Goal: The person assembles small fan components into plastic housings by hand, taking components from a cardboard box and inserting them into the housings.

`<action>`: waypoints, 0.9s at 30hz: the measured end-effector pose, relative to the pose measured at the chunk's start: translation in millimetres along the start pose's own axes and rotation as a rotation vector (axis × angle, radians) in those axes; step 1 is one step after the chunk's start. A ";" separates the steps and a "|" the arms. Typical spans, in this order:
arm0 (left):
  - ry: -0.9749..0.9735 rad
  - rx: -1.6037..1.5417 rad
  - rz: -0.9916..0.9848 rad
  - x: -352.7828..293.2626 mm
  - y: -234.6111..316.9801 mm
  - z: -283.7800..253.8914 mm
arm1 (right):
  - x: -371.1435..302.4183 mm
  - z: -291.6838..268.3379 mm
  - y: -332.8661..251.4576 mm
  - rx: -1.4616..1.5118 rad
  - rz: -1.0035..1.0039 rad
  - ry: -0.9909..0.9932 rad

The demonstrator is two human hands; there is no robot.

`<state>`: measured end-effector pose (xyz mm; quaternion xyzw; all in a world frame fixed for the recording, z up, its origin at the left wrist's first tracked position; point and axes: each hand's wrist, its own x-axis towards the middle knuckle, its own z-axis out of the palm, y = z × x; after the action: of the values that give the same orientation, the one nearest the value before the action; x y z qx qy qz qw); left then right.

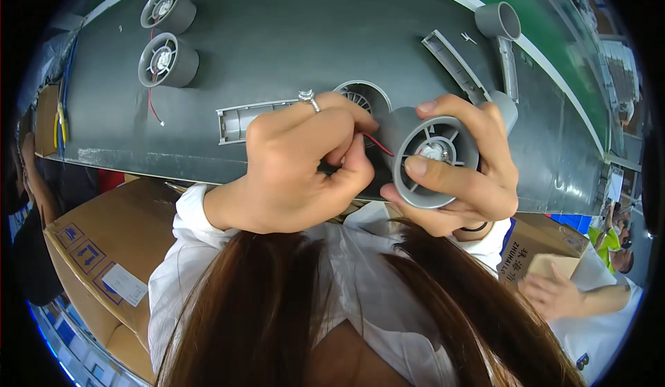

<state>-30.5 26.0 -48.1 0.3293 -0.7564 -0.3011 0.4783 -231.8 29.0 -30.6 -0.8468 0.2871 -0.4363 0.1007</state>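
My right hand is closed around a grey cylindrical fan unit, fingers over its outer wall and thumb at its front rim. The unit's open face, with spokes and a central motor, is turned toward me. Red wire runs from its left side to my left hand, where thumb and fingertips pinch it; its end is hidden in the fingers. Just behind my hands stands another grey round housing with a grille, partly covered. A grey half-shell part lies left of it, its right end hidden behind my left hand.
Three fan units with wires stand at the table's far left. At right lie a long grey channel part and a grey tube piece. Cardboard boxes flank me below the table. Another person's hand is at lower right.
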 end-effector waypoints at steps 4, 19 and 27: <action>0.018 0.234 -0.009 -3.4 3.4 -4.7 | 3.7 -1.7 -4.4 -0.098 -0.032 -0.057; 0.041 0.435 0.011 -28.9 -26.2 -31.6 | 26.0 12.7 -8.8 -0.437 -0.141 -0.150; 0.013 0.421 -0.018 -29.5 -31.3 -18.6 | 37.1 22.6 -9.0 -0.413 -0.175 -0.197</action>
<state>2.9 27.7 -81.0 0.4307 -0.7964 -0.1388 0.4012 -193.4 13.2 -15.1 -0.9096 0.2844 -0.2907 -0.0851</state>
